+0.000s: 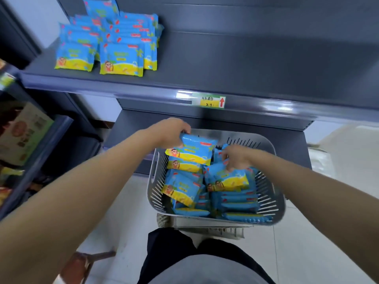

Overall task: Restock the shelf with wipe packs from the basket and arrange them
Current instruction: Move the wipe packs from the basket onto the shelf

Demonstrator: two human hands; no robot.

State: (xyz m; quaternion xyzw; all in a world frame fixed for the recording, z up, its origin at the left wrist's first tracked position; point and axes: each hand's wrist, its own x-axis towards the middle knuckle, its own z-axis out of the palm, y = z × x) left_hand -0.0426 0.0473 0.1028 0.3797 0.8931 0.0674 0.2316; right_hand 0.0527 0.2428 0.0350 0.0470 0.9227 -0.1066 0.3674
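Left hand [172, 131], fingers clamped on the top corner of a blue-and-yellow wipe pack [192, 151], holding it tilted above the far left part of the grey slatted basket [274, 193]; right hand [235, 157], fingers closed on the upper edge of a second wipe pack [227, 180] that lies among the packs at the basket's right side. The basket is filled with further packs of the same design, some lying flat, others stacked on edge. Above and beyond the basket, a dark grey shelf [246, 64] carries rows of stocked wipe packs [106, 44] at its left end, the rest of its surface bare; a price label [209, 101] with a red arrow sits on the shelf's front rail
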